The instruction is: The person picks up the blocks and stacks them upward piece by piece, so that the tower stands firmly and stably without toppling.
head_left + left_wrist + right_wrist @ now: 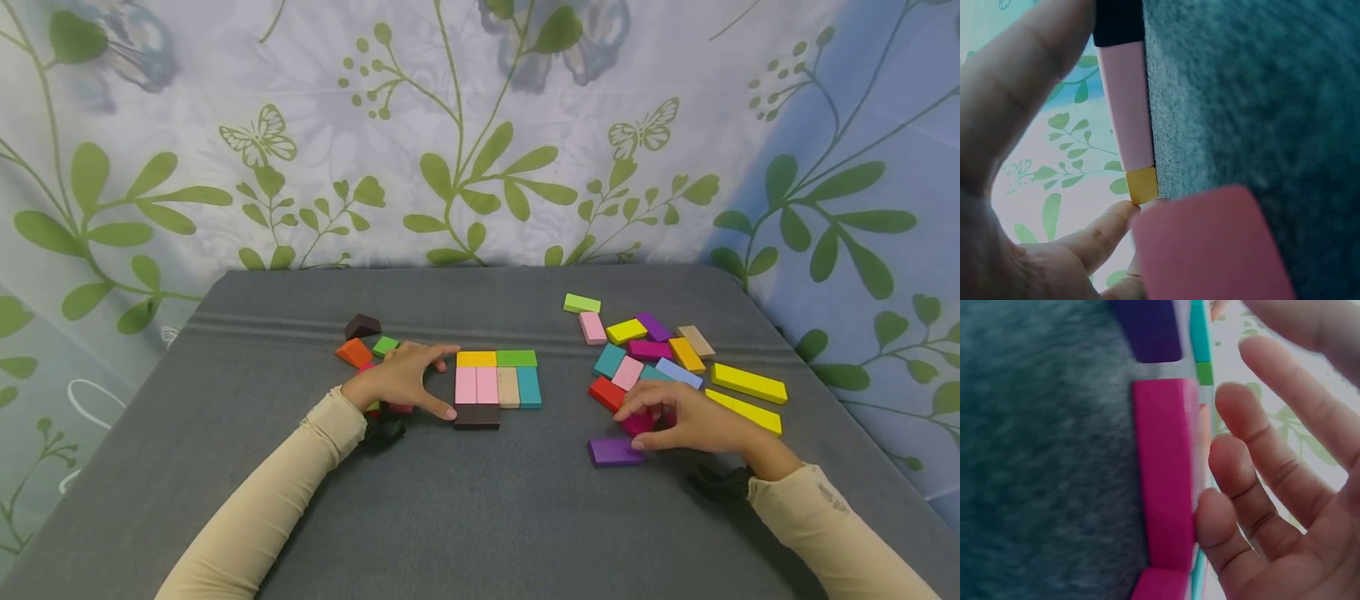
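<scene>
A flat panel of blocks lies mid-table in the head view: a yellow block (476, 359) and green block (516, 358) on top, two pink blocks (476, 386), a wooden block (507, 387) and a teal block (529, 387) below, and a dark brown block (477, 417) at bottom left. My left hand (405, 375) spreads along its left side, thumb by the brown block, forefinger at the yellow one. Relaxed and holding nothing, my right hand (686, 417) hovers over a magenta block (1166, 475), its thumb near the right end of a purple block (615, 453).
Loose blocks cover the right side, among them a red block (607, 393) and long yellow blocks (748, 382). Left of the panel are an orange block (352, 353) and a brown triangular block (363, 326), with others partly hidden under my left hand. A patterned curtain (300, 167) hangs behind the table.
</scene>
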Tool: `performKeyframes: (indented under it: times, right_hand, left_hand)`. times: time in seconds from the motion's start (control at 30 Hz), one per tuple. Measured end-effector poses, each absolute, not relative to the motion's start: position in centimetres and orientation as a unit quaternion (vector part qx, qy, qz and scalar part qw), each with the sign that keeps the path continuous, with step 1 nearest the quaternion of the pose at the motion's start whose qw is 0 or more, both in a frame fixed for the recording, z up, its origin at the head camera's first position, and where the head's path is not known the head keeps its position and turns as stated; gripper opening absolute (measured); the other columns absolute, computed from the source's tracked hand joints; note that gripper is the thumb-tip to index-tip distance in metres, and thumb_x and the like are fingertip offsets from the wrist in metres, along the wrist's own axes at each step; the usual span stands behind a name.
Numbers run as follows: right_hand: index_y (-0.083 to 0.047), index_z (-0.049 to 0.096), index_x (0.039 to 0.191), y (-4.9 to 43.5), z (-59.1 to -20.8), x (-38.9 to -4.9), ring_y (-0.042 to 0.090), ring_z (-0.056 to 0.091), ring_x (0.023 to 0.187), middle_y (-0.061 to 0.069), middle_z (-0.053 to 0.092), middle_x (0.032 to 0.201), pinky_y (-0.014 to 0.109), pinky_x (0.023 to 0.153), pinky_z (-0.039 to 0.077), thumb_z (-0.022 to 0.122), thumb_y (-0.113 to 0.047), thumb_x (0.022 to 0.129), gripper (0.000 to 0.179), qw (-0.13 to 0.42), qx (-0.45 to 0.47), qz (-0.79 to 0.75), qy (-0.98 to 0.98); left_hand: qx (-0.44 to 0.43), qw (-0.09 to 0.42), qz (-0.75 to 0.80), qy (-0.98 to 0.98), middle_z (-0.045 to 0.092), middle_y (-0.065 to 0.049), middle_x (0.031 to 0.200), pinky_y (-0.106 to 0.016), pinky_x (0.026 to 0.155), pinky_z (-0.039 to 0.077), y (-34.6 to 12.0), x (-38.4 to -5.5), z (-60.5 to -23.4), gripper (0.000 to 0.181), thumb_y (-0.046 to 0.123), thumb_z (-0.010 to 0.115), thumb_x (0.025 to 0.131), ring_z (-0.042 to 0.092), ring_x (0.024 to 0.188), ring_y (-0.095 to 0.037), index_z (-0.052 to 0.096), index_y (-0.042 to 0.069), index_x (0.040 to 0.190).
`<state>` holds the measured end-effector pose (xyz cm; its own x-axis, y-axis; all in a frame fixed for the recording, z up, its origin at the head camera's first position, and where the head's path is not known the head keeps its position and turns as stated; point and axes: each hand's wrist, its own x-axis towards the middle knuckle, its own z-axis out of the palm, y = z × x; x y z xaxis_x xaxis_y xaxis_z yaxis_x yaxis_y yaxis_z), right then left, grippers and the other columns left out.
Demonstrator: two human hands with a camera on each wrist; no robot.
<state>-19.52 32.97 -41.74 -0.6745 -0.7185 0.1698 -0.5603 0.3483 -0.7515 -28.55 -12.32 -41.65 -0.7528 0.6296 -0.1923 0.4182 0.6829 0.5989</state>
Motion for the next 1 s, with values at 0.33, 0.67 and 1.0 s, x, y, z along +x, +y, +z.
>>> performKeyframes:
  times: [0.33,0.67,1.0]
  right_hand:
    - [-0.025,0.082,0.113,32.6,-41.7,-18.5,0.009,0.049,0.114,-0.004,0.054,0.117,0.029,0.091,0.05,0.093,-0.019,0.086,0.03,0.102,-0.363,-0.332,0.865]
    - [-0.042,0.079,0.122,35.3,-48.5,-21.7,0.006,0.054,0.111,-0.019,0.063,0.118,0.028,0.088,0.053,0.093,-0.042,0.088,0.037,0.048,-0.386,-0.298,0.872]
    - [-0.02,0.08,0.117,30.3,-44.0,-20.0,0.013,0.061,0.099,-0.011,0.073,0.106,0.03,0.084,0.053,0.093,-0.033,0.088,0.034,0.033,-0.38,-0.293,0.877]
  left_hand:
    - [0.29,0.19,0.263,0.9,0.064,-0.007,0.134,-0.068,0.116,0.026,-12.3,-28.4,-41.6,0.105,0.045,0.093,0.083,0.036,0.143,-0.044,0.04,0.012,0.168]
    - [0.288,0.189,0.261,0.902,0.063,-0.007,0.135,-0.067,0.115,0.026,-12.3,-28.3,-41.7,0.105,0.044,0.093,0.083,0.036,0.142,-0.043,0.04,0.012,0.167]
    - [0.288,0.19,0.278,0.896,0.063,-0.007,0.134,-0.068,0.118,0.022,-12.4,-28.1,-41.6,0.106,0.043,0.094,0.082,0.034,0.145,-0.044,0.04,0.012,0.167]
